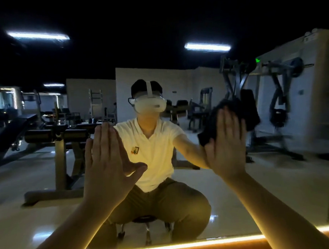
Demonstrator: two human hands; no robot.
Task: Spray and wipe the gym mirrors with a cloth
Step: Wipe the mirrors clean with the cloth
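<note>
Forearms first: left forearm [69, 226] and right forearm [280, 204] rise from the bottom corners toward the glass.

- Left hand [108, 162]: fully open, fingers straight and together, thumb splayed out, palm facing the mirror [48, 189]. It holds nothing. Its own reflection is hidden behind it, so it is at the glass or just off it; cannot tell if it touches. Judged a brace to steady the body while the other arm works.
- Right hand [226, 141]: also flat, fingers straight and slightly spread, nothing pinched. It presses the cloth [208, 129] against the mirror. The dark cloth bunches out past the fingertips and the thumb side; a flat palm spreads pressure over more fabric than a grip would.
- Cloth and nearby gym equipment in the reflection are smeared by blur, which suggests a wiping stroke in hand.
- Spray bottle: not in view. With both hands free of one, the wiping step looks current.
- Reflection shows the person low on a small stool [144, 220], which puts the lower-middle glass at arm height.
- Light strip [167, 247] glows orange along the mirror's bottom edge. Room is dim, so streaks on the glass are hard to judge.
</note>
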